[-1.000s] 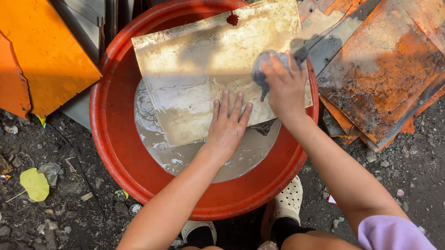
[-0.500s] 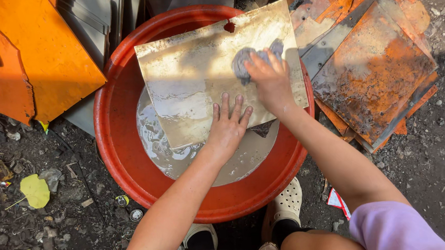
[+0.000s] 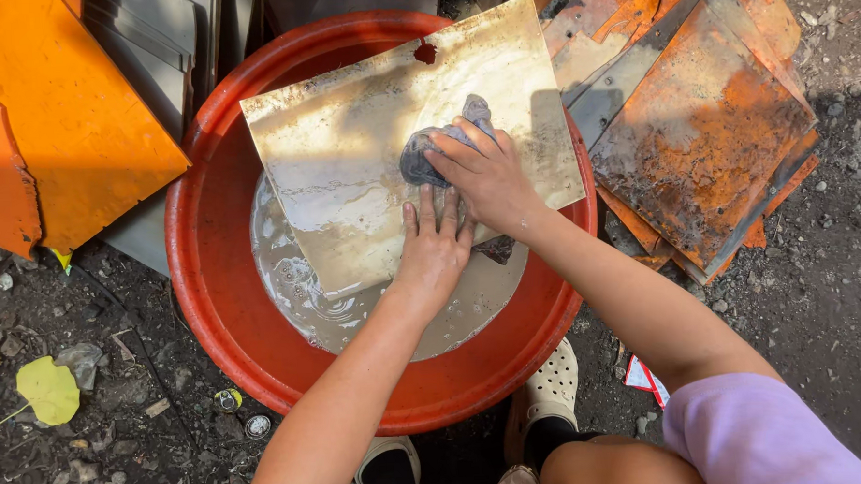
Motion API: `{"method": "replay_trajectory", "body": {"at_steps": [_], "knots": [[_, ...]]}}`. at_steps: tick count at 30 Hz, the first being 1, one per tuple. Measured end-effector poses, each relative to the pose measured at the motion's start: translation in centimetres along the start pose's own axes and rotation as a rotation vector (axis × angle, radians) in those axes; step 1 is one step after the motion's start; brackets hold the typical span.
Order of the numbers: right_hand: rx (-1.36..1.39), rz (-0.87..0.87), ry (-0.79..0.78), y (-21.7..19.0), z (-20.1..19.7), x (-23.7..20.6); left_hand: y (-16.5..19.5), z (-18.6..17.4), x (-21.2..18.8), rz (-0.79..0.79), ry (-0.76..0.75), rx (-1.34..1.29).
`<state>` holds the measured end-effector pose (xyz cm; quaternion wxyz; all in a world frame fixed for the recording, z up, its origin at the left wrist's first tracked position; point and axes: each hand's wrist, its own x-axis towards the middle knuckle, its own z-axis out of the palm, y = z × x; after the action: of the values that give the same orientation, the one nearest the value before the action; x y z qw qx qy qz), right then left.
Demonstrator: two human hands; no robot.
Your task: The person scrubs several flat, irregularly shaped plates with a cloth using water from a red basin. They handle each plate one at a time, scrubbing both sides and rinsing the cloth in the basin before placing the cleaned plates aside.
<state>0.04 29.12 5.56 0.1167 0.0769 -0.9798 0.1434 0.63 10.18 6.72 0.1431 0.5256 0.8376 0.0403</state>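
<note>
A pale, stained metal sheet (image 3: 350, 168) lies tilted across a red plastic basin (image 3: 221, 319) holding murky water. My left hand (image 3: 435, 251) presses flat on the sheet's lower part, fingers spread. Just above it, my right hand (image 3: 486, 177) grips a wet grey rag (image 3: 422, 155) against the middle of the sheet. The sheet's near edge dips toward the water.
A stack of rusty orange-stained sheets (image 3: 697, 134) lies on the ground to the right of the basin. Orange painted panels (image 3: 48, 123) and grey sheets lean at the upper left. Dirt ground with pebbles and a yellow leaf (image 3: 48, 389) surrounds the basin. My feet in pale clogs (image 3: 553, 387) are below.
My right hand has dragged the rag from the sheet's right edge leftward to its middle. My left hand stays pressed on the sheet.
</note>
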Motion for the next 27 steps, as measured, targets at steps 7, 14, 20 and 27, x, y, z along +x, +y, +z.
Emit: {"method": "replay_trajectory", "body": {"at_steps": [7,14,20,27], "knots": [[-0.13,0.381,0.188,4.8,-0.2,6.9,0.2,0.0,0.2,-0.005,0.173,0.052],[0.017,-0.044,-0.017,-6.0,3.6,7.2,0.2,0.7,0.1,-0.019,0.045,-0.02],[-0.057,0.079,0.082,4.4,-0.7,7.4,0.2,0.7,0.1,-0.023,0.087,0.023],[-0.053,0.136,0.008,0.9,-4.4,-4.9,0.2,-0.1,0.5,-0.022,0.045,0.019]]}}
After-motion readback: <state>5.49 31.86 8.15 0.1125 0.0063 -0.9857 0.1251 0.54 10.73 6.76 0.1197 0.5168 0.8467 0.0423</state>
